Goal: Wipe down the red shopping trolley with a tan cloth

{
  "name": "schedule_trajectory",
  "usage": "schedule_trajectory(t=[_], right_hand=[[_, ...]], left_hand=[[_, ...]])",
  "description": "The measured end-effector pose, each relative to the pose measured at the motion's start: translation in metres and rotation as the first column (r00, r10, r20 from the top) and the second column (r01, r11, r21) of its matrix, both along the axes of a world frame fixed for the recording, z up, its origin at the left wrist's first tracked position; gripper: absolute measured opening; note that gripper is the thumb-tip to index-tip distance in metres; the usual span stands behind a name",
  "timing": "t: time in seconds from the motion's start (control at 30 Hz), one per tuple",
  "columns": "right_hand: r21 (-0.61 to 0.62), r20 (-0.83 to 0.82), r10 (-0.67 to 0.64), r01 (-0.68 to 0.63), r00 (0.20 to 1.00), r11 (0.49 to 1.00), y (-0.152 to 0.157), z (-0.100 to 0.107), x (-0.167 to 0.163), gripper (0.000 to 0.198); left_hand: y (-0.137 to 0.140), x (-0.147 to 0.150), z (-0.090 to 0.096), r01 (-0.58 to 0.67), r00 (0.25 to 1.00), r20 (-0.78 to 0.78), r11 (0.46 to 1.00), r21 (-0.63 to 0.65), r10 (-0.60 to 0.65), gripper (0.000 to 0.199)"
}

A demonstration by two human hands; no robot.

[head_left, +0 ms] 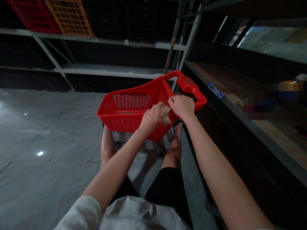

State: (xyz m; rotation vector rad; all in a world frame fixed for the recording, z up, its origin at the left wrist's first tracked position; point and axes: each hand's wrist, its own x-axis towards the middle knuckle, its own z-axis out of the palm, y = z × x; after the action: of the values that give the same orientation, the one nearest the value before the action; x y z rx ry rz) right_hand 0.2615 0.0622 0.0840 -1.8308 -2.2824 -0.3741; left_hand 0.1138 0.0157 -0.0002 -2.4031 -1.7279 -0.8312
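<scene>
A red plastic shopping cart (134, 123) with perforated walls stands in front of me, between my legs. My left hand (150, 120) is closed around a crumpled beige cloth (165, 115), pressed against the cart's near rim. Just right of it, my right hand (183, 107) is closed over the same rim, near the handle end. Its fingertips curl over the edge beside the cloth and are partly hidden. Behind my right hand rises the cart's red handle (189, 86).
White metal shelving (107, 70) runs along the back, with a red crate (35, 14) and a yellow crate (69, 16) on top. A long wooden shelf (230, 76) with a blue label (216, 90) borders the right side. Grey concrete floor (48, 127) extends left.
</scene>
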Motion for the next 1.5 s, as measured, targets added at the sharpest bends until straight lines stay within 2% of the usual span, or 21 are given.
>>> schedule_trajectory(t=[0.1, 0.2, 0.27, 0.4, 0.5, 0.6, 0.63, 0.7, 0.73, 0.8, 0.87, 0.93, 1.0, 1.03, 1.1, 1.17, 1.23, 1.3, 1.37, 1.4, 1.5], right_hand=[[0.031, -0.022, -0.030, 0.030, 0.999, 0.999, 0.000, 0.000, 0.003, 0.051], [0.055, -0.029, -0.022, 0.023, 0.999, 0.998, 0.002, -0.002, 0.006, 0.050], [0.063, -0.033, -0.011, 0.013, 0.999, 0.998, 0.003, -0.004, 0.008, 0.051], [0.068, -0.042, 0.016, -0.013, 0.999, 0.998, 0.001, -0.006, 0.006, 0.053], [0.070, -0.057, 0.034, -0.030, 0.998, 0.997, -0.002, -0.007, 0.003, 0.054], [0.073, -0.083, 0.040, -0.034, 0.996, 0.997, -0.007, -0.009, -0.002, 0.055], [0.078, -0.095, 0.041, -0.034, 0.995, 0.996, -0.009, -0.009, -0.004, 0.055], [0.092, -0.115, 0.044, -0.034, 0.992, 0.995, -0.013, -0.010, -0.007, 0.055], [0.099, -0.118, 0.047, -0.035, 0.992, 0.994, -0.014, -0.010, -0.009, 0.055], [0.111, -0.110, 0.056, -0.043, 0.992, 0.993, -0.018, -0.010, -0.011, 0.054], [0.124, -0.090, 0.071, -0.060, 0.993, 0.991, -0.022, -0.009, -0.012, 0.056], [0.137, -0.084, 0.081, -0.069, 0.993, 0.988, -0.025, -0.008, -0.012, 0.061], [0.145, -0.096, 0.078, -0.064, 0.992, 0.987, -0.027, -0.006, -0.011, 0.068], [0.143, -0.103, 0.072, -0.057, 0.992, 0.988, -0.027, -0.006, -0.011, 0.071], [0.136, -0.108, 0.057, -0.042, 0.992, 0.990, -0.027, -0.006, -0.010, 0.073], [0.143, -0.102, 0.051, -0.036, 0.994, 0.989, -0.025, -0.008, -0.011, 0.073], [0.177, -0.092, 0.059, -0.042, 0.994, 0.983, -0.023, -0.011, -0.011, 0.071], [0.220, -0.078, 0.076, -0.057, 0.994, 0.974, -0.023, -0.013, -0.012, 0.067], [0.258, -0.062, 0.088, -0.069, 0.994, 0.964, -0.023, -0.015, -0.012, 0.064], [0.272, -0.054, 0.093, -0.075, 0.994, 0.959, -0.024, -0.016, -0.013, 0.063], [0.318, -0.047, 0.109, -0.089, 0.993, 0.944, -0.025, -0.018, -0.013, 0.061]], left_hand=[[0.008, 0.020, 0.016, 0.075, 0.995, -0.063, 0.997, 0.008, -0.074, 0.042], [0.007, -0.004, 0.009, 0.054, 0.993, -0.105, 0.999, -0.007, -0.054, 0.038], [-0.001, -0.042, -0.006, -0.006, 0.995, -0.103, 1.000, -0.031, 0.003, 0.039], [-0.028, -0.141, -0.033, -0.145, 0.981, -0.137, 0.989, -0.034, 0.139, 0.037], [-0.049, -0.209, -0.036, -0.260, 0.952, -0.169, 0.965, -0.013, 0.254, 0.033], [-0.060, -0.240, -0.031, -0.326, 0.934, -0.153, 0.945, -0.006, 0.322, 0.029], [-0.060, -0.238, -0.030, -0.330, 0.935, -0.138, 0.944, -0.005, 0.326, 0.028], [-0.055, -0.214, -0.026, -0.280, 0.954, -0.112, 0.960, 0.001, 0.278, 0.028], [-0.051, -0.194, -0.024, -0.228, 0.968, -0.104, 0.974, 0.003, 0.227, 0.031], [-0.040, -0.142, -0.018, -0.038, 0.991, -0.133, 0.999, -0.019, 0.035, 0.037], [-0.027, -0.087, -0.009, 0.106, 0.983, -0.150, 0.994, -0.031, -0.109, 0.043], [-0.015, -0.040, -0.002, 0.237, 0.964, -0.122, 0.971, -0.005, -0.236, 0.041], [-0.008, -0.010, -0.006, 0.253, 0.967, -0.049, 0.967, 0.038, -0.251, 0.039], [-0.007, -0.001, -0.014, 0.217, 0.976, -0.005, 0.975, 0.051, -0.217, 0.039], [-0.011, 0.005, -0.040, 0.116, 0.991, 0.070, 0.993, 0.035, -0.118, 0.036], [-0.023, -0.002, -0.075, 0.066, 0.995, 0.073, 0.997, -0.040, -0.063, 0.029], [-0.040, -0.019, -0.109, 0.096, 0.995, -0.015, 0.987, -0.126, -0.098, 0.024], [-0.054, -0.038, -0.134, 0.119, 0.985, -0.107, 0.978, -0.173, -0.139, 0.023], [-0.060, -0.053, -0.143, 0.133, 0.975, -0.152, 0.974, -0.185, -0.162, 0.024], [-0.058, -0.058, -0.141, 0.146, 0.971, -0.159, 0.972, -0.185, -0.177, 0.024], [-0.041, -0.060, -0.114, 0.248, 0.946, -0.179, 0.958, -0.148, -0.272, 0.020]])
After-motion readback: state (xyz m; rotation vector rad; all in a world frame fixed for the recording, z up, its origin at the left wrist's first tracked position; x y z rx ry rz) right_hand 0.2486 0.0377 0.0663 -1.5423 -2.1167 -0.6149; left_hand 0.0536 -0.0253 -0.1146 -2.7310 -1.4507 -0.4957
